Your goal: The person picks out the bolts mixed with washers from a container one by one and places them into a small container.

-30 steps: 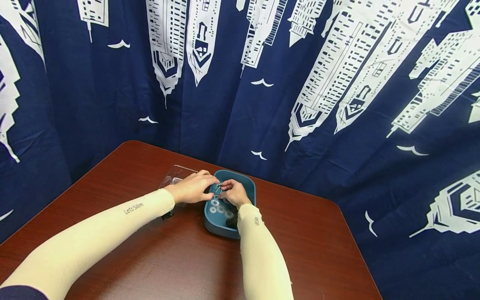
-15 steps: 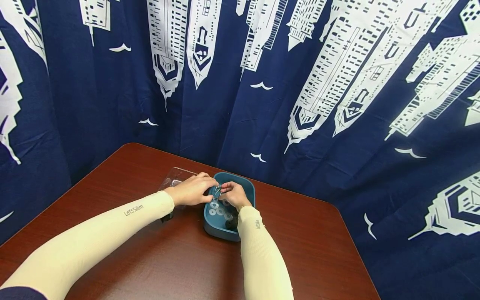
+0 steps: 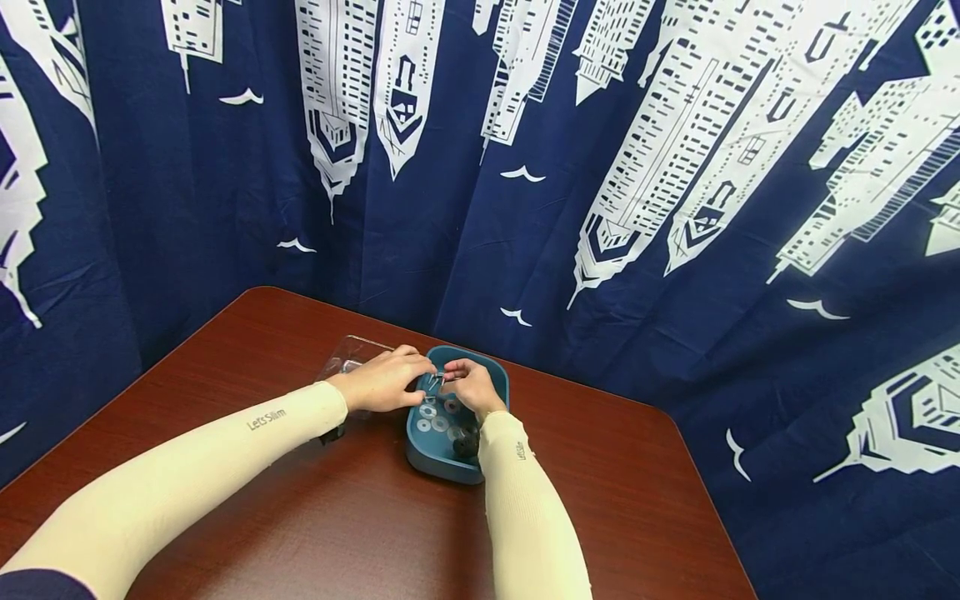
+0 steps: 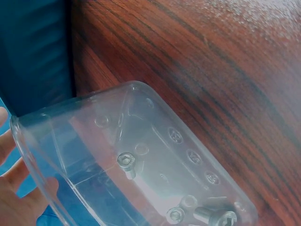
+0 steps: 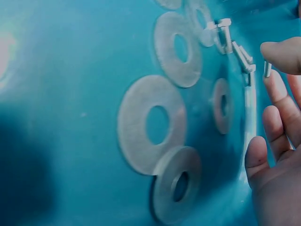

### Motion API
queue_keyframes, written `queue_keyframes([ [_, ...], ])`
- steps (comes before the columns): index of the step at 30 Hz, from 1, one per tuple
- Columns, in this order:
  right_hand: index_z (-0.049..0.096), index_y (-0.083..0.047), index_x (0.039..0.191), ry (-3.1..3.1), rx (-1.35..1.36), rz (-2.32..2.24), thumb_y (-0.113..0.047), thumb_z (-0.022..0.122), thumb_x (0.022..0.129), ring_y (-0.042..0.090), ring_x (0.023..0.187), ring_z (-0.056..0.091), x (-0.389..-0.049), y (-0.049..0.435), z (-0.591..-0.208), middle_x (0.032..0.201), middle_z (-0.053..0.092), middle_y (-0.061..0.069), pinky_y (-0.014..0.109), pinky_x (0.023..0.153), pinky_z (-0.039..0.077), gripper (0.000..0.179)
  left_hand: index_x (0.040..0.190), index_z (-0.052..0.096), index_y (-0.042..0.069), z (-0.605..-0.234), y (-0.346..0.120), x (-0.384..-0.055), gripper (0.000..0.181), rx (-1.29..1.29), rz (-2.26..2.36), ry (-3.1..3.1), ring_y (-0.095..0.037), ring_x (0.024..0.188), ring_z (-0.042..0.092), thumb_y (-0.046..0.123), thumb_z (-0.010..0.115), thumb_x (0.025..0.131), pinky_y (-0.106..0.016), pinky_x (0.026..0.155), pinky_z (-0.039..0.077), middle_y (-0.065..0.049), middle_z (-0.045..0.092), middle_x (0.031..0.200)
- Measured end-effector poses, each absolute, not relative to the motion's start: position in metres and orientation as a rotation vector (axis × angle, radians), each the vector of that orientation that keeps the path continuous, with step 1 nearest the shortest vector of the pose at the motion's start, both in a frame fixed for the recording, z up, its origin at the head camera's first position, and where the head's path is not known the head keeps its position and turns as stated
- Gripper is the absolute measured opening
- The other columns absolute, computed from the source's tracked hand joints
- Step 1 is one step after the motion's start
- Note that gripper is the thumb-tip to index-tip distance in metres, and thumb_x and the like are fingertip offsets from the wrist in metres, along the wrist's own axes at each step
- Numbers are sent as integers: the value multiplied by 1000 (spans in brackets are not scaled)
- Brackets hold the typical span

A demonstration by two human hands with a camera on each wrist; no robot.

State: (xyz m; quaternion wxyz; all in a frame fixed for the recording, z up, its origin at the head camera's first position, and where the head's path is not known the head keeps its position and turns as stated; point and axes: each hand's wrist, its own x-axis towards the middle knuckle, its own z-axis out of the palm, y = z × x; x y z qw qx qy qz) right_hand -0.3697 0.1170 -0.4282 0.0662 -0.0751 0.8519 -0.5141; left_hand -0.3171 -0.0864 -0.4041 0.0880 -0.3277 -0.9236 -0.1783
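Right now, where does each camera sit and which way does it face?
Head: on the head, facing forward and down over the table to the curtain; left hand, right hand and sleeves show.
Left wrist: worn there, facing the clear box and its bolts; left fingers show.
Right wrist: worn there, facing into the blue tray; thumb and right fingers show.
Shared: head and right wrist both see washers in that tray.

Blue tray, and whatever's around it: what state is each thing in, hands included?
Blue tray: open-topped, upright on the table.
Washers: loose in the tray, some overlapping.
Screws: lying loose near the washers.
Black items: in the tray, details unclear.
Small metal piece: pinched, partly hidden.
Right-hand grip: thumb and finger pinching that piece.
Left-hand grip: fingers and thumb apart, by the tray's left side.
Clear container: beside the tray, bolts inside.
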Motion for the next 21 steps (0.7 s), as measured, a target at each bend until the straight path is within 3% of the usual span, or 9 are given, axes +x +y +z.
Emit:
queue_keyframes([
  [12, 65, -3, 120, 2549, -288, -1596, 4, 74, 81, 23, 99, 63, -371, 117, -411, 114, 68, 15, 40, 96, 53, 40, 140, 58, 12, -402, -87, -318, 48, -974, -562, -2801, -30, 137, 43, 29, 64, 96, -56, 111, 38, -4, 60, 139],
  [21, 63, 2, 122, 2534, -352, -1641, 6, 72, 79, 23, 102, 63, -372, 117, -399, 113, 68, 17, 34, 91, 54, 44, 141, 58, 11, -397, -91, -316, 49, -938, -580, -2810, -30, 138, 43, 27, 65, 96, -53, 110, 42, -6, 60, 140],
])
